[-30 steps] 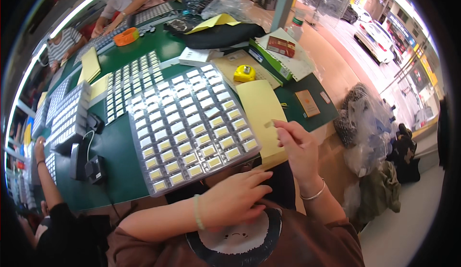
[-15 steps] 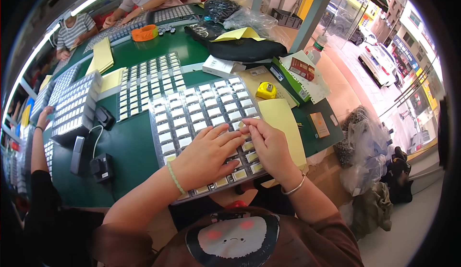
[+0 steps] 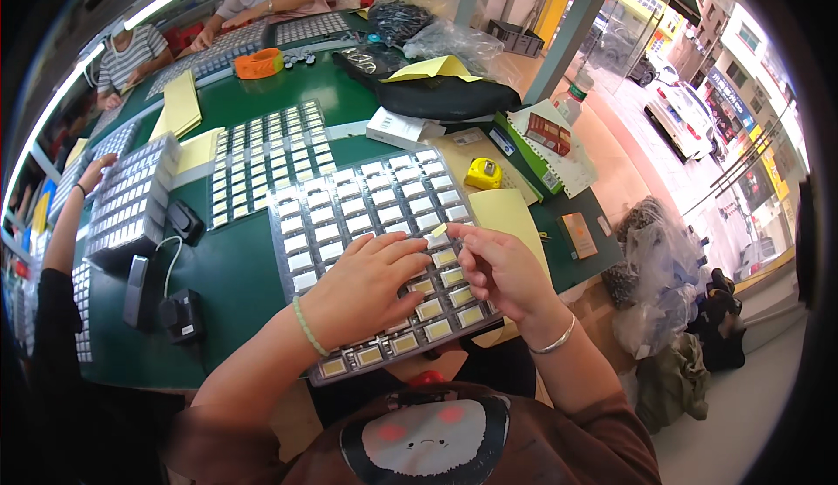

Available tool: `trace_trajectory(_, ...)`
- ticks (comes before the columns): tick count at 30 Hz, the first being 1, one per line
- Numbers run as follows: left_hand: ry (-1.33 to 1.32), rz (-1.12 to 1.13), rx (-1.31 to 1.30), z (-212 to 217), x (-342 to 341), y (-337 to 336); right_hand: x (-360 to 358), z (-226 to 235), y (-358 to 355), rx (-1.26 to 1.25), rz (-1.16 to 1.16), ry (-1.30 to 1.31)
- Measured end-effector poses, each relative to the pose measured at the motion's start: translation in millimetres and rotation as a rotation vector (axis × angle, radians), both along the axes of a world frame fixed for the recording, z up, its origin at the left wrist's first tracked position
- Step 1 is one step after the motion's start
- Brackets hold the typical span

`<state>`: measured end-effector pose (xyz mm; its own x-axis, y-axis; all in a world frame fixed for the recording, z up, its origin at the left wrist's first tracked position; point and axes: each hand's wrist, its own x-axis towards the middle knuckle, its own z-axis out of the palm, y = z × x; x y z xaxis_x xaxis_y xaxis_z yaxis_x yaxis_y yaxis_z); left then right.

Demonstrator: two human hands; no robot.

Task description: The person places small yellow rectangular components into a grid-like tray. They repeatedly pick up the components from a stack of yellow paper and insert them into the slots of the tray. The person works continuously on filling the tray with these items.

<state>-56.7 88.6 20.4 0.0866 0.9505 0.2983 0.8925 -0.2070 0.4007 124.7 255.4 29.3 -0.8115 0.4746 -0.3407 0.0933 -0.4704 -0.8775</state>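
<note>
A clear plastic tray [image 3: 312, 221] with rows of small rectangular parts lies at the table's front edge. Pieces in its far rows look white; those nearest me show yellow centres with pale frames. Across the middle of the tray rests my left hand [image 3: 371, 282], its fingers stretched out and lying flat over the parts. My right hand [image 3: 506, 271] is closed in a pinch above the tray's right side. At its thumb and forefinger tips is a small pale yellow strip [image 3: 439, 231], probably held between them; its exact kind is unclear.
Another filled tray [image 3: 271, 158] lies beyond mine, beside a tall tray stack [image 3: 131, 197]. A yellow tape measure [image 3: 484, 172], yellow sheets [image 3: 511, 214] and a small orange box [image 3: 577, 233] sit to the right. A black adapter [image 3: 182, 315] is at left; a co-worker's hand [image 3: 96, 171] reaches beside the stack.
My right hand has drawn slightly right and down from the left fingers, and the pale yellow strip now shows at its tips. The co-worker's hand at left has moved up along the stack.
</note>
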Motion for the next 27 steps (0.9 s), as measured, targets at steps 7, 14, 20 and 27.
trace_trajectory(7,0.008,0.008,0.038,0,0,1,2,-5,-6,-0.043,-0.024,-0.037)
trace_trajectory(14,0.009,0.015,0.060,-2,1,1,3,-4,-7,-0.051,-0.029,-0.030)
trace_trajectory(20,0.009,0.016,0.050,-1,1,0,2,-2,-12,-0.013,-0.037,-0.046)
trace_trajectory(27,0.013,0.026,0.045,-1,2,0,1,-2,-13,0.009,-0.030,-0.052)
